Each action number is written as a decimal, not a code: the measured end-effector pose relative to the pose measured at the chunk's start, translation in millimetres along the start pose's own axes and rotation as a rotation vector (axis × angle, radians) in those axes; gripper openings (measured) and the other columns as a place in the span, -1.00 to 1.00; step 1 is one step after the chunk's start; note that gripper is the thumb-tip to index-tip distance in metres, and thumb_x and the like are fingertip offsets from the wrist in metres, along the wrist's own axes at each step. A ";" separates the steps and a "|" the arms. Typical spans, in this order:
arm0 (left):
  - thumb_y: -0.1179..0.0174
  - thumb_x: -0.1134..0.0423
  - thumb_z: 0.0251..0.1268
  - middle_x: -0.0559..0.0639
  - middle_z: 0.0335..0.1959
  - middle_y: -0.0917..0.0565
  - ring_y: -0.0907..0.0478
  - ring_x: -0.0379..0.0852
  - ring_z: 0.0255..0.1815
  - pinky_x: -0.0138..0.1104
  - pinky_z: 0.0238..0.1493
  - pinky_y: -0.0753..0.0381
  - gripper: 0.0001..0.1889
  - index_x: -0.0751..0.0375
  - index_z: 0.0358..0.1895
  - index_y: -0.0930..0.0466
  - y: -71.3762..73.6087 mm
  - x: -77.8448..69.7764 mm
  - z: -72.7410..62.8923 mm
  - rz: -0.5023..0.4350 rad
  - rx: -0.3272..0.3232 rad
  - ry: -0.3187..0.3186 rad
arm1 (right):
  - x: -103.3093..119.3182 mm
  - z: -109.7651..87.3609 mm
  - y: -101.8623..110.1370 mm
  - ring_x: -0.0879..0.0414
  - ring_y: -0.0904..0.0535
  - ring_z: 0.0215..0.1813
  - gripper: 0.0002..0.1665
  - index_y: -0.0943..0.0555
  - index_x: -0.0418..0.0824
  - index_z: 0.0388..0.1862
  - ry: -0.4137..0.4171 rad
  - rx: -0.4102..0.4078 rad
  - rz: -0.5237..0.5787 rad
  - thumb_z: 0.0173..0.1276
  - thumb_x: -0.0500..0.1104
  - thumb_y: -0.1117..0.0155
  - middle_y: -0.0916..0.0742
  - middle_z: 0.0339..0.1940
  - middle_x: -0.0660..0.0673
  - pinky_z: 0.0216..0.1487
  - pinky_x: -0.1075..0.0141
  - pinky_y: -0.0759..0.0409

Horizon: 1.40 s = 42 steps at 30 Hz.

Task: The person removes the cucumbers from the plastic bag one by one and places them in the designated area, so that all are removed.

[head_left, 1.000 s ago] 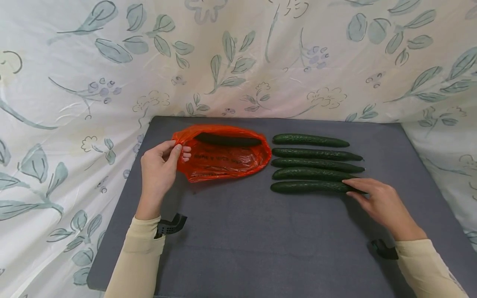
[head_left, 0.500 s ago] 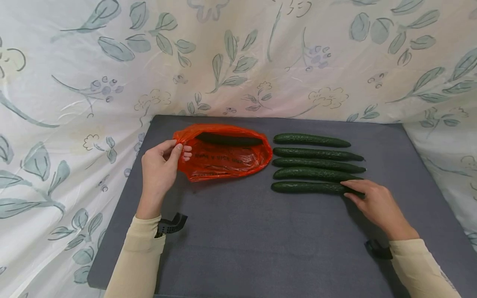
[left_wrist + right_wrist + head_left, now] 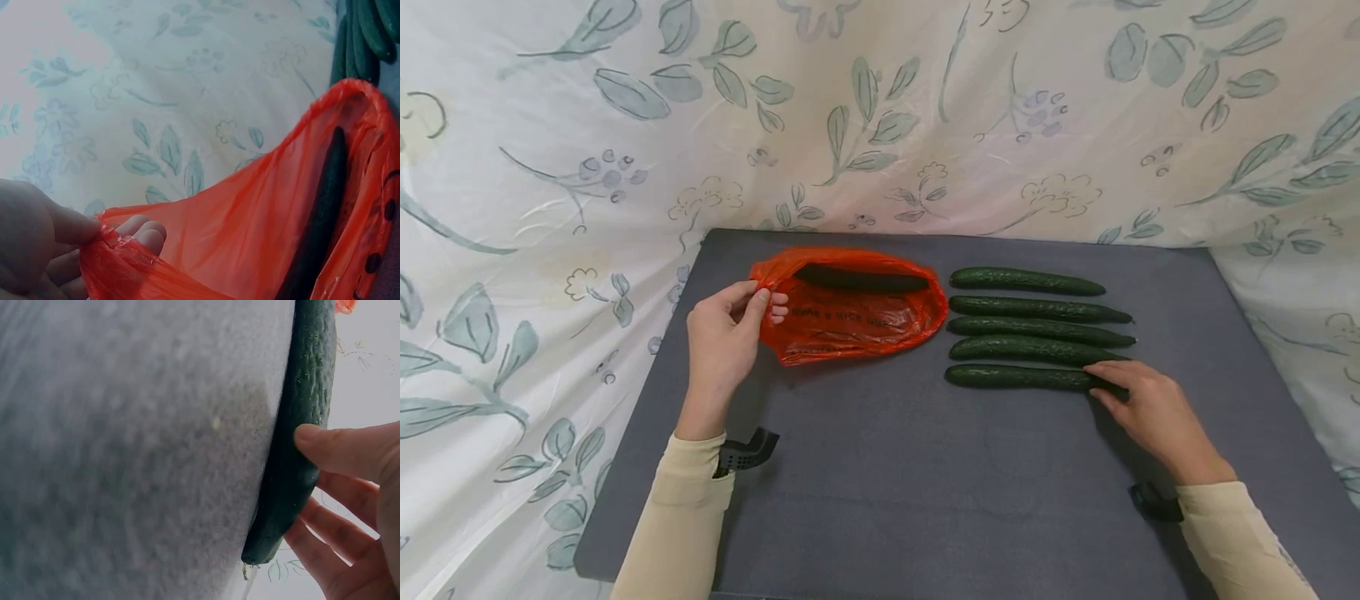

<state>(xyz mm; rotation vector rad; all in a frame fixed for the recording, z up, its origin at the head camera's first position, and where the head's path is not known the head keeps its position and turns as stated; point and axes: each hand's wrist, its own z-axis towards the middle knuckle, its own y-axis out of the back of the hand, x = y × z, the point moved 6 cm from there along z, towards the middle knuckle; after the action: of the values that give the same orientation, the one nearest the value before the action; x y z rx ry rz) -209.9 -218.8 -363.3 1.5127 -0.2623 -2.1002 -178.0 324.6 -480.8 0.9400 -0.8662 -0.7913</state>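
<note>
An orange-red plastic bag [image 3: 850,343] lies with its mouth spread on the table's left half. My left hand [image 3: 727,342] pinches the left edge of its rim between thumb and fingers. Inside the bag rests one cucumber [image 3: 861,280], also seen in the left wrist view as a dark cucumber [image 3: 319,215]. To the right, several cucumbers lie side by side. My right hand [image 3: 1153,408] holds the nearest cucumber [image 3: 1018,377] by its right end. In the right wrist view the thumb [image 3: 340,447] presses one side of this cucumber [image 3: 294,462], with the fingers on its other side.
Behind the held cucumber lie another cucumber [image 3: 1030,349], two closely spaced ones, and the farthest cucumber [image 3: 1026,281]. All stand on a dark grey table [image 3: 925,500]. A white floral cloth [image 3: 880,125] hangs behind and along the sides.
My right hand has shifted slightly left along the nearest cucumber, its forearm following. The left hand keeps its pinch on the bag, and the cucumbers stay in place.
</note>
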 end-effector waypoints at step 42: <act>-0.25 0.28 0.67 0.06 -0.20 -0.86 -0.81 -0.22 -0.30 -0.45 -0.07 -0.75 -0.77 0.35 0.10 -0.81 -5.6 -1.8 2.0 -0.021 0.011 0.004 | 46.0 66.8 20.2 -0.30 -0.72 0.14 -0.41 -0.73 -0.20 0.34 0.063 -0.009 0.089 0.34 -0.24 -0.65 -0.74 0.25 -0.32 -0.04 -0.28 -0.69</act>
<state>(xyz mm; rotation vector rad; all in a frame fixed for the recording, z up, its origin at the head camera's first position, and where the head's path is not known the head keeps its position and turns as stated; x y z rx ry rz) -213.1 -213.4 -363.7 1.5325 -0.2576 -2.1152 -213.2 269.8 -428.3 0.9079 -0.8429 -0.6854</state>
